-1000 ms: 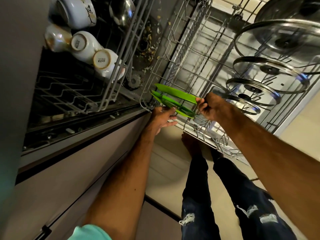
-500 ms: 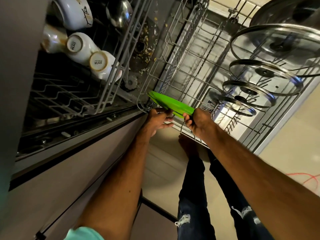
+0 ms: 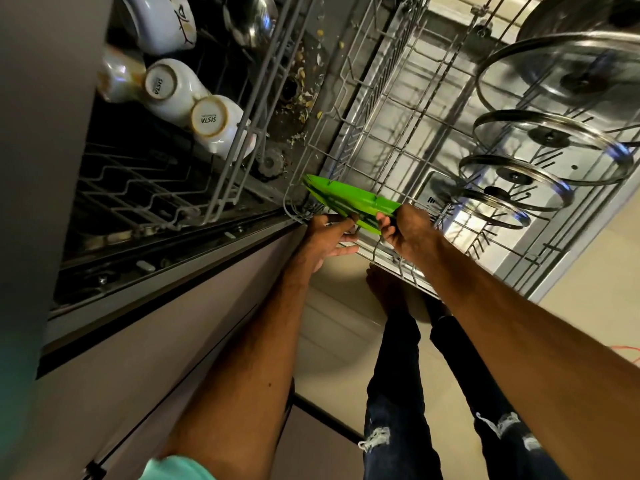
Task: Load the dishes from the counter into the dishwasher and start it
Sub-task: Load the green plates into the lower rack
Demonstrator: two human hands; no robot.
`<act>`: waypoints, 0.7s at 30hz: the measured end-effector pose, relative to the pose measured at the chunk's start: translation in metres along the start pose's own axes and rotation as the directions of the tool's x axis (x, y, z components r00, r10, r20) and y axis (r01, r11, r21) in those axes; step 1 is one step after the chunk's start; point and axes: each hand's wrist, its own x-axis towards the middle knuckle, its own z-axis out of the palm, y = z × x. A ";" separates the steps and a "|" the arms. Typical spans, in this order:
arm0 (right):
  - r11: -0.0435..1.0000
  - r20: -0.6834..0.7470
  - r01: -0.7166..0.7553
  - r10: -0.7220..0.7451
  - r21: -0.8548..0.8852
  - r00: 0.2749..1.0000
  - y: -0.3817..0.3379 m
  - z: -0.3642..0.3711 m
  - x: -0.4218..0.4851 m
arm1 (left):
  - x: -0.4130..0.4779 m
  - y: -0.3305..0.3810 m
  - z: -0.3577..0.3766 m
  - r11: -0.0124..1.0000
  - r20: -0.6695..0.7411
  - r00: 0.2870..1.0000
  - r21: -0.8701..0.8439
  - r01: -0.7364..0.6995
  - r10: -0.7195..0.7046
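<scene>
Green plates (image 3: 347,197) in right hand (image 3: 409,234), left hand (image 3: 328,241) against them, at lower rack's (image 3: 378,109) near corner
</scene>
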 end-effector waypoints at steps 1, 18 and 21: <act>1.000 -0.002 0.001 -0.001 0.007 1.000 0.001 -0.001 0.002 | -0.001 0.001 0.000 1.000 0.002 1.000 0.001 -0.002 0.002; 0.997 0.053 -0.043 0.039 0.066 0.998 -0.001 -0.030 -0.031 | 0.003 0.006 -0.005 0.999 0.029 1.000 0.045 -0.006 0.004; 0.999 0.041 -0.033 0.032 0.021 0.999 -0.005 -0.024 -0.025 | 0.005 0.005 -0.006 0.996 0.038 0.999 0.083 -0.006 0.003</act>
